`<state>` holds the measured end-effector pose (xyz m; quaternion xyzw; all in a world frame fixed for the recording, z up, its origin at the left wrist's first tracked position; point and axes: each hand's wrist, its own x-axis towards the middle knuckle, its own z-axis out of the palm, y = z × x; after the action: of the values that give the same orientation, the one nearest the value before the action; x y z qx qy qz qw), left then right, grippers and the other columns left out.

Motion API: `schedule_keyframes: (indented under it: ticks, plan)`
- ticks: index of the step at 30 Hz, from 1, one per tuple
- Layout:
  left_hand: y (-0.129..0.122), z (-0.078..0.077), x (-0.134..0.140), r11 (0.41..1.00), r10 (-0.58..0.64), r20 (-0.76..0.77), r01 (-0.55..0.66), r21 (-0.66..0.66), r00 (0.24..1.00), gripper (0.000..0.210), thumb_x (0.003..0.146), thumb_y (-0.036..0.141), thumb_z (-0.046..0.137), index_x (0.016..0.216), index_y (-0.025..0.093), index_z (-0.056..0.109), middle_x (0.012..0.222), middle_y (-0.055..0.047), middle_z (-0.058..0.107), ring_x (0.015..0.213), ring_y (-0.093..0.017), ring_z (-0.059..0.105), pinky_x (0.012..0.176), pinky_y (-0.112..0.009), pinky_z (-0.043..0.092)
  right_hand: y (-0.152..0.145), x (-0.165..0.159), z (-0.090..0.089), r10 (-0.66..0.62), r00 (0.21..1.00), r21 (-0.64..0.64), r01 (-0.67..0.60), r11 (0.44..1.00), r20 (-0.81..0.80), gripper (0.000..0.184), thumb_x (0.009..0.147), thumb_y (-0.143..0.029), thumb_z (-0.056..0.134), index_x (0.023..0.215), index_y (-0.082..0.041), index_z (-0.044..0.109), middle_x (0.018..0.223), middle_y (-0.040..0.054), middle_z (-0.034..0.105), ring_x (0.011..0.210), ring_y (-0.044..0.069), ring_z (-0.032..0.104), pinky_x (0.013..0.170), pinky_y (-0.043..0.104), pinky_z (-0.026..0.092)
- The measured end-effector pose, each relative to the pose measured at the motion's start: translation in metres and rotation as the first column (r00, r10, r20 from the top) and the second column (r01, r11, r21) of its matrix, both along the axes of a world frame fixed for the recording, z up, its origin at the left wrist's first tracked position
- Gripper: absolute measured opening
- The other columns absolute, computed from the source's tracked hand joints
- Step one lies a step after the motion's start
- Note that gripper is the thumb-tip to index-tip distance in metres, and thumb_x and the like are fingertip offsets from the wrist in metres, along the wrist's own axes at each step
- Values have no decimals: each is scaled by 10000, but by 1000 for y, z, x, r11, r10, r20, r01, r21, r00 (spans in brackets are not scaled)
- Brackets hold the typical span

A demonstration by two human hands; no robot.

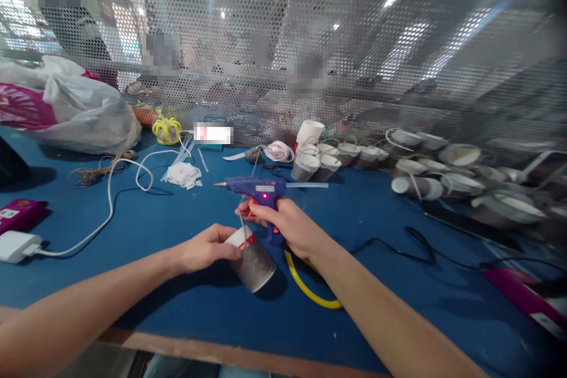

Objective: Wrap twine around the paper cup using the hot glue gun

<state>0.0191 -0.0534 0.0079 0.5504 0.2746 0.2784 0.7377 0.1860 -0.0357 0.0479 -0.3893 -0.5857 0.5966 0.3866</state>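
Note:
My left hand (pixel 207 249) grips a paper cup (pixel 253 267) by its rim end. The cup is tilted over the table, its side wrapped in grey-brown material below a white and red band. My right hand (pixel 295 221) is closed around the handle of a blue hot glue gun (pixel 256 186), whose nozzle points left and whose red light is lit. A clear glue stick (pixel 306 185) sticks out of its back end. A thin strand of twine (pixel 242 220) runs up from the cup near the right fingers; where it ends is hard to see.
Several wrapped cups with twine handles (pixel 456 180) stand at the right, others (pixel 310 159) at back centre. A white cable (pixel 108 207) crosses the left side. A yellow ring (pixel 310 295) lies under my right forearm. A plastic bag (pixel 84 106) rests by the perforated metal screen (pixel 248 29).

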Motion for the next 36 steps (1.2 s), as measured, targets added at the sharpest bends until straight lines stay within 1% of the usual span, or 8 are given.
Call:
schedule_keyframes:
  ticks: [5, 10, 16, 19, 24, 29, 32, 36]
  plan:
    - [-2, 1, 0, 998, -41, 11, 41, 56, 999, 212, 626, 218, 598, 789, 83, 612, 644, -5, 579, 598, -107, 491, 640, -227, 384, 12, -20, 4, 15, 997, -71, -10, 997, 71, 94, 705, -192, 561, 767, -136, 602, 814, 43, 647, 825, 146, 609, 799, 289, 455]
    - [-2, 1, -1, 991, 24, 50, -30, 129, 998, 223, 653, 261, 611, 803, 95, 598, 673, -6, 568, 635, -119, 493, 671, -246, 394, 20, -17, 0, -40, 981, -110, 62, 992, 192, 75, 686, -179, 570, 685, -112, 603, 747, 90, 660, 748, 162, 624, 716, 281, 484]
    - [4, -3, -4, 981, 135, 89, -146, 132, 987, 249, 677, 289, 601, 831, 94, 591, 719, -25, 596, 670, -130, 519, 713, -271, 403, 15, 17, 10, -304, 909, 54, 302, 952, 286, 201, 706, -240, 569, 874, -129, 577, 940, 107, 631, 819, 152, 601, 686, 237, 473]
    - [9, -7, -5, 964, 174, 79, -186, 188, 982, 261, 687, 302, 594, 842, 91, 583, 729, -31, 595, 677, -130, 516, 705, -262, 401, 0, 32, 21, -382, 860, 138, 357, 924, 337, 237, 713, -287, 565, 891, -131, 584, 875, 85, 638, 705, 125, 599, 608, 213, 462]
    - [14, -13, -8, 944, 213, 6, -207, 257, 977, 285, 708, 323, 572, 868, 86, 560, 775, -45, 585, 720, -140, 515, 727, -262, 394, -30, 36, 29, -237, 832, 172, 173, 970, 501, 284, 712, -408, 538, 769, -133, 576, 522, -5, 567, 398, 82, 483, 414, 209, 411]
    - [16, -14, -10, 931, 218, -34, -198, 308, 975, 297, 723, 335, 549, 882, 84, 556, 795, -49, 583, 732, -147, 510, 735, -269, 396, -43, 30, 27, -161, 704, 247, -21, 969, 692, 393, 765, -442, 438, 497, -166, 517, 401, -12, 512, 359, 85, 459, 457, 227, 415]
    - [16, -14, -10, 918, 227, -65, -192, 347, 972, 302, 735, 334, 534, 910, 88, 555, 816, -48, 579, 744, -148, 508, 731, -258, 397, -45, 28, 28, -177, 649, 275, -53, 960, 740, 407, 776, -428, 421, 464, -181, 512, 373, -20, 494, 362, 94, 469, 474, 231, 414]
    - [16, -13, -10, 915, 214, -83, -170, 366, 973, 330, 754, 333, 512, 967, 82, 540, 853, -61, 578, 768, -156, 508, 755, -270, 397, -48, 27, 31, -207, 627, 290, -31, 957, 751, 409, 770, -413, 430, 420, -203, 465, 334, -33, 468, 366, 108, 479, 472, 236, 401]
